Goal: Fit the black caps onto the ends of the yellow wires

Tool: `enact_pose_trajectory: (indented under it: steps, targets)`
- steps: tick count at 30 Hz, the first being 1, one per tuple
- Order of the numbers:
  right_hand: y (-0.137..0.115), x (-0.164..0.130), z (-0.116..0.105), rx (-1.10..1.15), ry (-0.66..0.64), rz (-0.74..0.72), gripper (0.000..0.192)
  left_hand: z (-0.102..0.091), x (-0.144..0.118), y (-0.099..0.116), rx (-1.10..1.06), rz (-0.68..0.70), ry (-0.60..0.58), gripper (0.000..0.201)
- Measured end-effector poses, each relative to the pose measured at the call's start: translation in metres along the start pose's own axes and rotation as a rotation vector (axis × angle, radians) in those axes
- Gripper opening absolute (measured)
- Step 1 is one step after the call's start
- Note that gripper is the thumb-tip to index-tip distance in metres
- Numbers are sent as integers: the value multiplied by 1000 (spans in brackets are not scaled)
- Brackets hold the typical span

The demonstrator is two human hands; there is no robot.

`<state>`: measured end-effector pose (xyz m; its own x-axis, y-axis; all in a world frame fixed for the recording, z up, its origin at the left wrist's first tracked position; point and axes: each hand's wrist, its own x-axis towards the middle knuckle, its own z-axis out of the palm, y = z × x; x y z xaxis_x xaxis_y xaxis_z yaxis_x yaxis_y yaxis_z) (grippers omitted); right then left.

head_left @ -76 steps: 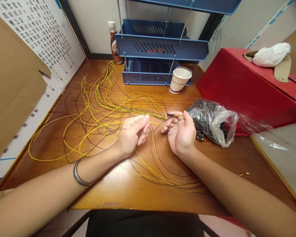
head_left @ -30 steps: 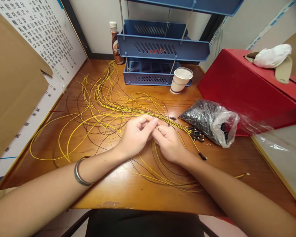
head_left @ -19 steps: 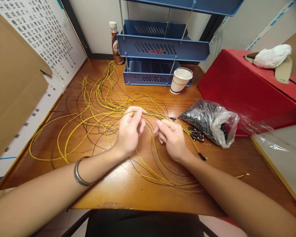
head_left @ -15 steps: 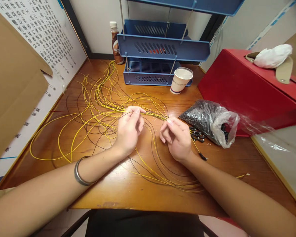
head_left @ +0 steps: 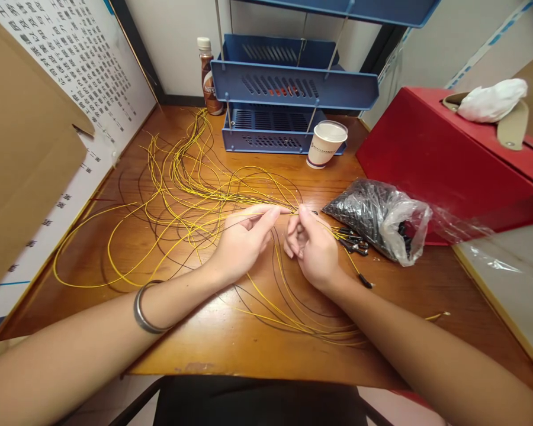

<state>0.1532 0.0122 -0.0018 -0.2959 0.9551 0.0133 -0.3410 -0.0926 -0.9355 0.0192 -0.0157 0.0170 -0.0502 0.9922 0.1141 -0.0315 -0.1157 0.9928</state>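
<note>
A tangle of thin yellow wires [head_left: 177,195] and dark wires lies spread over the wooden desk [head_left: 231,349]. My left hand [head_left: 242,242] pinches one yellow wire between thumb and forefinger near its end. My right hand [head_left: 313,245] meets it fingertip to fingertip and pinches a small black piece at that wire's end. A few finished wire ends with black sleeves [head_left: 353,242] lie just right of my right hand. A clear plastic bag of small black parts [head_left: 375,219] rests beside them.
A blue stacked letter tray [head_left: 288,89] stands at the back, with a paper cup [head_left: 326,144] and a brown bottle [head_left: 208,77] beside it. A red box [head_left: 448,154] bearing a white cloth [head_left: 491,100] fills the right. Cardboard [head_left: 22,154] and a printed sheet [head_left: 71,65] stand left.
My hands parted after touching, the left one drew a yellow wire out, and now both fingertips have come together again over the wire's end.
</note>
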Motion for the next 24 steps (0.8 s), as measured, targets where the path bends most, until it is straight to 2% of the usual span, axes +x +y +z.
enact_pose_trajectory:
  steps: [4,6,10,16,20,24]
  targets:
    - [-10,7,-4,228,193,76,48,-2,3,-3,-72,8,156,27]
    - [-14,10,-5,281,243,93,49,-2,4,-5,-118,15,195,30]
    - [-11,9,-3,252,157,61,52,-1,3,-5,-99,28,151,32]
    - [2,-2,-1,42,-26,-47,48,0,0,-4,17,67,79,32]
    - [5,-2,-3,18,-58,-58,37,-1,-1,-6,86,109,12,32]
    - [5,1,-4,-30,-5,-25,27,0,0,-2,62,137,-39,32]
